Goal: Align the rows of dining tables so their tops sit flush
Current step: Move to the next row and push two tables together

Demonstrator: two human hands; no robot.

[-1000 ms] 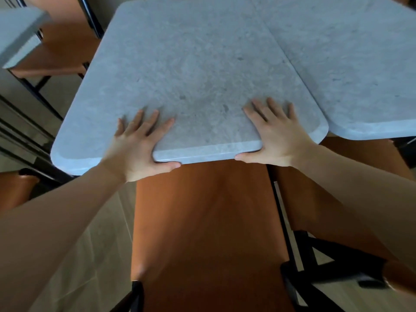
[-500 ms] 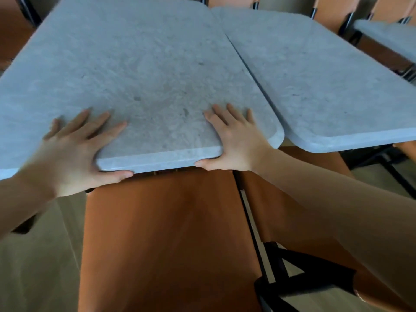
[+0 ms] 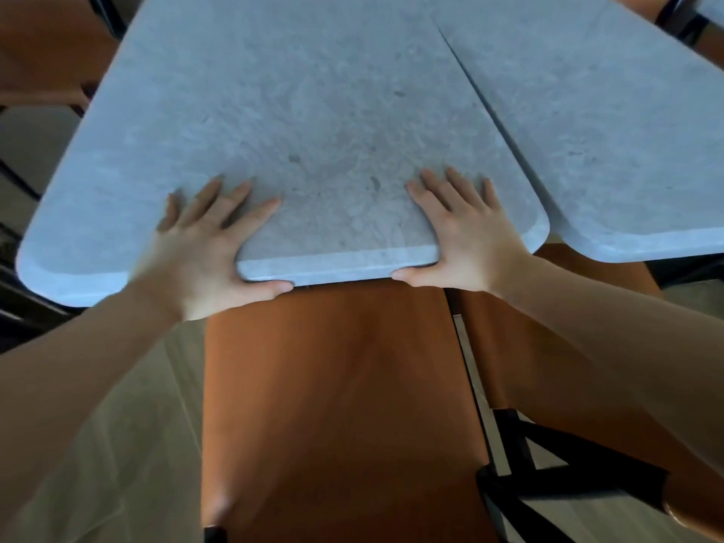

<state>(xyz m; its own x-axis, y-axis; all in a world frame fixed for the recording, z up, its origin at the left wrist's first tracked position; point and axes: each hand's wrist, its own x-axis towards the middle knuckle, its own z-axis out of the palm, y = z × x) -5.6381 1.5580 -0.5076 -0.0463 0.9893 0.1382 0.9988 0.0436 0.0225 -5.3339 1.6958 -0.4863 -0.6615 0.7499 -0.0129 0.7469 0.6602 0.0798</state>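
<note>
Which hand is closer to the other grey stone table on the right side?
Right. The right hand rests on the held grey stone tabletop near its corner beside the neighbouring grey stone tabletop; the left hand grips the near edge farther away.

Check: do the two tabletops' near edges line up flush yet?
No, the held tabletop juts nearer than the right tabletop.

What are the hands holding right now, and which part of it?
Both the left hand and right hand grip the grey table top at its near edge, fingers flat on top, thumbs under the rim.
</note>
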